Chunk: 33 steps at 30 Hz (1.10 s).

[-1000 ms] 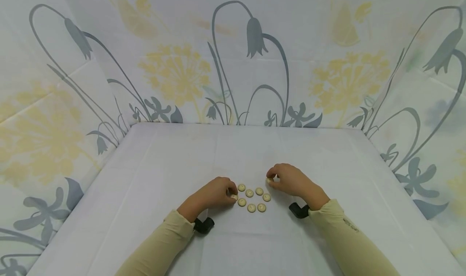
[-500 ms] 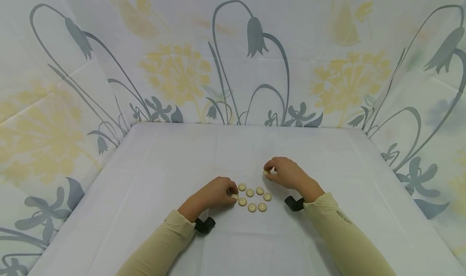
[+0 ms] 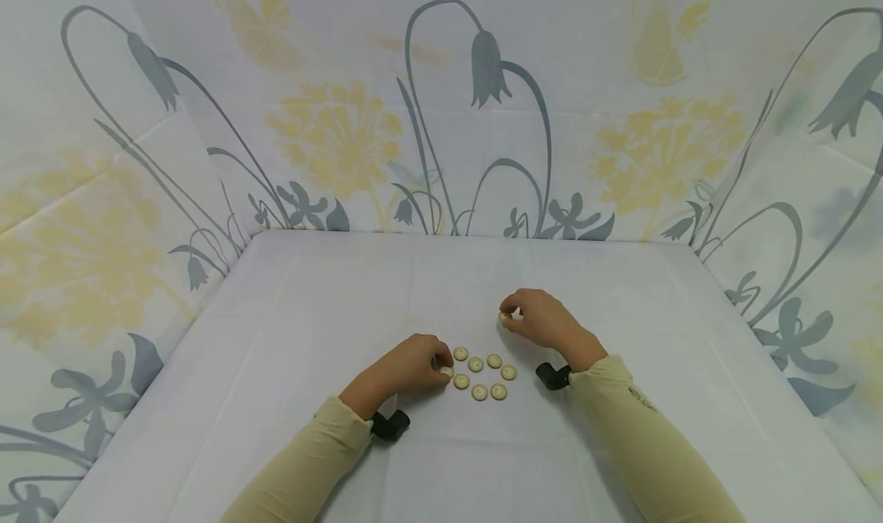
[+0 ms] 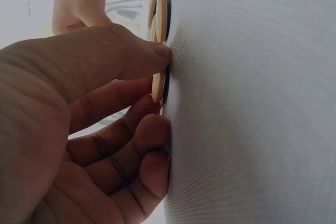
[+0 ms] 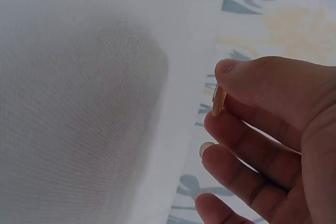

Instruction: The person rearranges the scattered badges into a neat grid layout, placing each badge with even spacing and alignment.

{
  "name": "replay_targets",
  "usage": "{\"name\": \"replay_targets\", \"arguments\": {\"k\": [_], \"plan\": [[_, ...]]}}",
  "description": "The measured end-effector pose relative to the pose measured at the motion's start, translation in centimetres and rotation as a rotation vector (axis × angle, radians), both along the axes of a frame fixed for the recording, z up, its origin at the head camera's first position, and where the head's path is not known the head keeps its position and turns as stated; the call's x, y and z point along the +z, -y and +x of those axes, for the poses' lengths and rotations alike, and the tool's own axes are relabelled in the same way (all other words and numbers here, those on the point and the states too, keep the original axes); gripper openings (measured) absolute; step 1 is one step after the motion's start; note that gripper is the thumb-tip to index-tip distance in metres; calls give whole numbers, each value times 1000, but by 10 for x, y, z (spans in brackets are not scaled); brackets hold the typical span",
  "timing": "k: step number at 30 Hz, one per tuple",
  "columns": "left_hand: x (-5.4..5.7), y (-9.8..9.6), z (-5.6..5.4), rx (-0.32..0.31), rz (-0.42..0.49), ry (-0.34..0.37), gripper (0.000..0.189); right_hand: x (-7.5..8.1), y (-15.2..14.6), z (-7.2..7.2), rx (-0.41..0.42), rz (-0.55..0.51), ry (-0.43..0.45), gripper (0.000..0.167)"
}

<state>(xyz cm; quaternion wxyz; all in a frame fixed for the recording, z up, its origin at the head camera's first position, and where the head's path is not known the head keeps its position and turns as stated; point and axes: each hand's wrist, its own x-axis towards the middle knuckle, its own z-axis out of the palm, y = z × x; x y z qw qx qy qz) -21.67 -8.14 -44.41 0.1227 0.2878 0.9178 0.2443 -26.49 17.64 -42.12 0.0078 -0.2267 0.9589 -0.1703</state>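
Several round cream buttons lie on the white tabletop in a loose ring, such as the near button and the far button. At the ring's left side my left hand pinches a button between thumb and fingers, down at the cloth. The left wrist view shows that button edge-on below the thumb. Beyond the ring, to the right, my right hand pinches another button. In the right wrist view this button sits between thumb and index fingertip, off the cloth.
A white cloth covers the table. Flower-printed fabric stands along its back and both sides. A black wrist camera sits under the left wrist, and another black wrist camera under the right.
My right hand has moved away from me and slightly left, carrying its button. The left hand and the ring of buttons have stayed in place.
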Motion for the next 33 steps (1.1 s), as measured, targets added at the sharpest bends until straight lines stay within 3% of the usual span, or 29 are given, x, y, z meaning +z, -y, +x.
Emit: {"name": "replay_targets", "arguments": {"k": [33], "plan": [[2, 1, 2, -8, 15, -3, 14, 4, 7, -35, -89, 17, 14, 27]]}}
